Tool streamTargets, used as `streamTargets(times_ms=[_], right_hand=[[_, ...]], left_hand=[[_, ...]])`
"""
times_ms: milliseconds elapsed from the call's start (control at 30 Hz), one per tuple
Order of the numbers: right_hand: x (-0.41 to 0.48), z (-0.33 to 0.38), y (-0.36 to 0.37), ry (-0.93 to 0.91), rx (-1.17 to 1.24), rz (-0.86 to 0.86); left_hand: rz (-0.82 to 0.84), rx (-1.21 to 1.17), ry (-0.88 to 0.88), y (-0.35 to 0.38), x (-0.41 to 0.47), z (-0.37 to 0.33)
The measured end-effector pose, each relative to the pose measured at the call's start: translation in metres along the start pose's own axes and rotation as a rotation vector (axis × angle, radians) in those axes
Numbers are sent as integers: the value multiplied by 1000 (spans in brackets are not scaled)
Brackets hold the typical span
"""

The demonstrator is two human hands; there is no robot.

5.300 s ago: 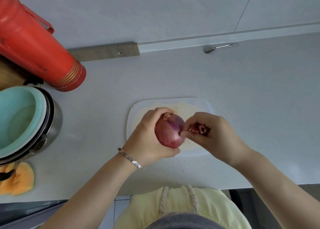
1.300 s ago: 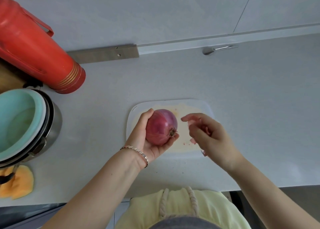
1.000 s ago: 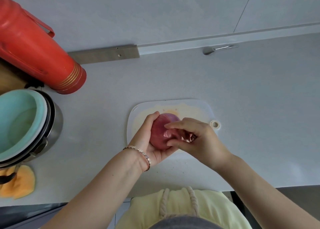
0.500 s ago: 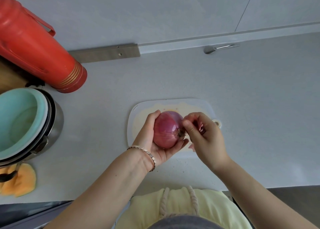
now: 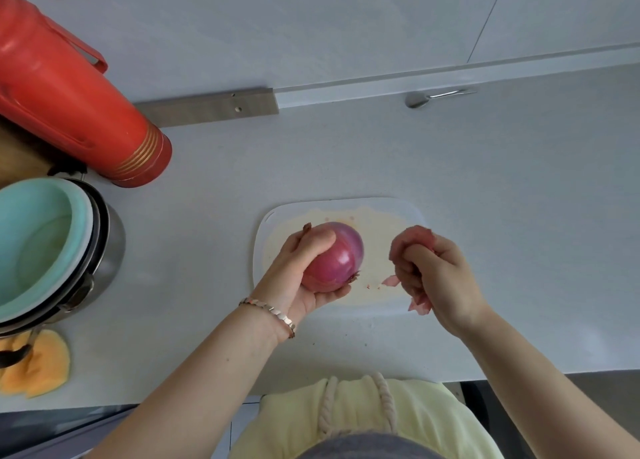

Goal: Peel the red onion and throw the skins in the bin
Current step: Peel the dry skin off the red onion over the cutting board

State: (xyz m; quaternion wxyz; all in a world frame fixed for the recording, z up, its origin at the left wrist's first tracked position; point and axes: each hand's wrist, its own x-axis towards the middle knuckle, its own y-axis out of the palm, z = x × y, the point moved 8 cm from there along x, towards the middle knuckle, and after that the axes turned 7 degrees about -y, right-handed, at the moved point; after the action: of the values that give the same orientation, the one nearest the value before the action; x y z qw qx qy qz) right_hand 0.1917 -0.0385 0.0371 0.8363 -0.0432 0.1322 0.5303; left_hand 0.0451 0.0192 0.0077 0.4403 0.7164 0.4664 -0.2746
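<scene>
Left hand is wrapped around the red onion, holding it over the white cutting board. Right hand is off to the side, fist closed on a bunch of pinkish skins (a few bits poke out). Red thermos sits far left.

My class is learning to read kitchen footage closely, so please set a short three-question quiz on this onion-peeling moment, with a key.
1. True or false: the red onion is gripped by the right hand.
2. What do the fingers of the right hand hold? A) a knife B) onion skins C) a peeler
3. Fill in: the tall flask at the counter's far left is coloured ____.
Key: 1 false, the left hand grips it; 2 B; 3 red.
</scene>
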Motion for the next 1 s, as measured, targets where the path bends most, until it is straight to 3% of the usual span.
streamTargets(times_ms=[67,233,400,567,733,867,1000], right_hand=[[0,5,-4,-33,-44,16],[-3,23,0,-149,-191,65],[-6,36,19,-279,-238,136],[-11,31,21,-248,-60,201],[-9,19,20,-121,81,111],[-6,15,15,-59,-35,77],[-6,32,12,-214,-210,71]], left_hand=[[17,115,137,-1,0,-8],[-170,690,552,2,-18,-32],[-159,839,740,14,-28,-36],[-182,862,758,15,-31,-38],[-188,846,739,17,-32,-38],[-187,897,745,16,-30,-36],[-193,928,769,15,-28,-37]])
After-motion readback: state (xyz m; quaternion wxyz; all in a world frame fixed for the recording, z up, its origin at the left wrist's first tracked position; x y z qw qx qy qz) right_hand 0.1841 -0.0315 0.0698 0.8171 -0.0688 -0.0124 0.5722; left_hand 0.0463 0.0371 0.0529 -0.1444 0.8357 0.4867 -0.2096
